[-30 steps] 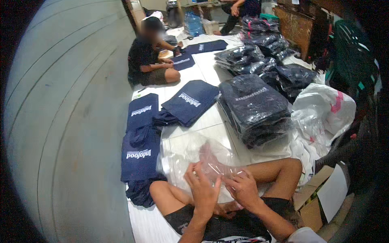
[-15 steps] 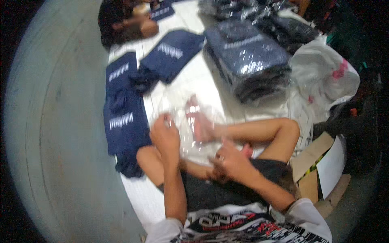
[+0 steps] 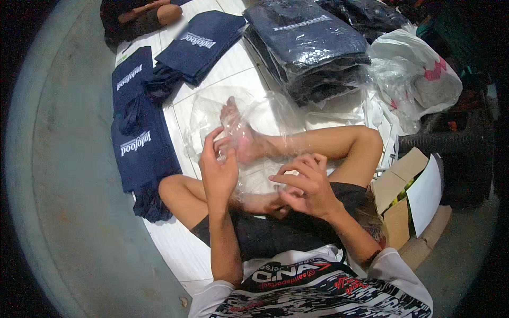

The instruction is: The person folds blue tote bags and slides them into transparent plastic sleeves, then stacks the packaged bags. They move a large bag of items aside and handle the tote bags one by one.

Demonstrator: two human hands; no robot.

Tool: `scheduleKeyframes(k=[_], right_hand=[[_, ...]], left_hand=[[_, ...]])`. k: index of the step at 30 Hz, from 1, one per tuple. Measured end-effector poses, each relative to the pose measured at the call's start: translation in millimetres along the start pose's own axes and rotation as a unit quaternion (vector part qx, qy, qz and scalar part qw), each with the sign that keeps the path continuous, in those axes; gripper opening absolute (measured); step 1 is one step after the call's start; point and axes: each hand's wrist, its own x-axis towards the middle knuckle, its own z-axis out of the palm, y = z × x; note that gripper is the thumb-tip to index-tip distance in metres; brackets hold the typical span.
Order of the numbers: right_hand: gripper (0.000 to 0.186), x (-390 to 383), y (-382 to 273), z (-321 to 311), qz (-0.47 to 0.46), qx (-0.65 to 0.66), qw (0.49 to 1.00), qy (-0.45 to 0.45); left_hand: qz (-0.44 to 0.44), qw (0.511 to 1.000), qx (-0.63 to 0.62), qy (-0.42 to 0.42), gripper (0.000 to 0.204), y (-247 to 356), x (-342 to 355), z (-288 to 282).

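Note:
My left hand (image 3: 216,165) grips a crumpled clear plastic bag (image 3: 199,106) spread over my lap and one bare foot (image 3: 229,114). My right hand (image 3: 302,185) is open, with bent, parted fingers at the bag's right side. To the left of my legs lie navy fabric bags (image 3: 140,164) with white print, their handles bunched. Another small pile of navy bags (image 3: 207,37) lies beyond them. At the upper right is a stack of dark bags wrapped in plastic (image 3: 307,42).
A white sack (image 3: 413,74) with pink markings lies crumpled at the right. Below it are torn cardboard pieces (image 3: 397,175) and a white sheet (image 3: 427,204). White tiled floor (image 3: 177,265) runs beside a grey strip (image 3: 74,185) on the left. Another person's leg (image 3: 164,16) shows at the top left.
My view has tilted down, so the surroundings sit higher in the picture and my shirt shows. My right hand's fingers have spread apart; my left hand still holds the plastic.

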Motion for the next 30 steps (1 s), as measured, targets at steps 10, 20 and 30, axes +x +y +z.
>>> scheduleKeyframes(k=[10,20,30], right_hand=[[0.018,-11.8,-2.5,-18.2,0.050,0.071,0.996,0.033],[0.023,-0.4,7.5,-34.2,-0.009,0.090,0.996,0.009],[0.018,-30.4,17.0,-60.4,0.178,0.144,0.958,0.172]], left_hand=[[0.336,0.930,0.115,0.095,0.058,51.6,-74.7,-4.1],[0.356,0.877,0.283,-0.154,0.030,41.1,-79.5,-10.3],[0.369,0.866,0.294,-0.168,0.026,32.9,-88.8,7.1]])
